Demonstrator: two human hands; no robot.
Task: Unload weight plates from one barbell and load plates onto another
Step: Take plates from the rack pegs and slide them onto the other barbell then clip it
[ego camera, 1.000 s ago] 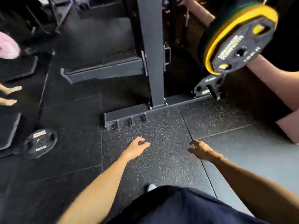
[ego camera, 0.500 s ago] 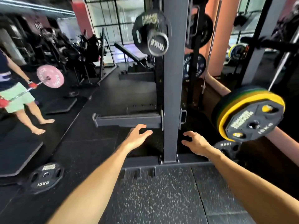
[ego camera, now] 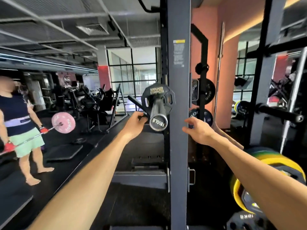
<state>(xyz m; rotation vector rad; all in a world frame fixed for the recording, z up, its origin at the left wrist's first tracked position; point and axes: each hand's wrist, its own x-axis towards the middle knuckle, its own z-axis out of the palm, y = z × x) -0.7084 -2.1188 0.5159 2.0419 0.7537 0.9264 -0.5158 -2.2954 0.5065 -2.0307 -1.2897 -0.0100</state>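
Observation:
A racked barbell's chrome sleeve end (ego camera: 158, 122) points at me, with one black plate (ego camera: 157, 94) on it further back. My left hand (ego camera: 135, 124) hovers just left of the sleeve, fingers curled and apart, holding nothing. My right hand (ego camera: 196, 131) is open to the right of the grey rack upright (ego camera: 179, 146), in front of it. At lower right, a second bar carries yellow and green plates (ego camera: 280, 161) behind a dark plate, partly hidden by my right forearm.
Stored black plates (ego camera: 206, 92) hang on the rack behind the upright. A bare bar (ego camera: 219, 72) leans against the pink wall. A person at left (ego camera: 18, 123) holds a barbell with a pink plate (ego camera: 64, 122). Machines stand behind.
My view has swung up from the floor to the rack. Both hands have risen from near the floor to the level of the barbell sleeve, either side of it.

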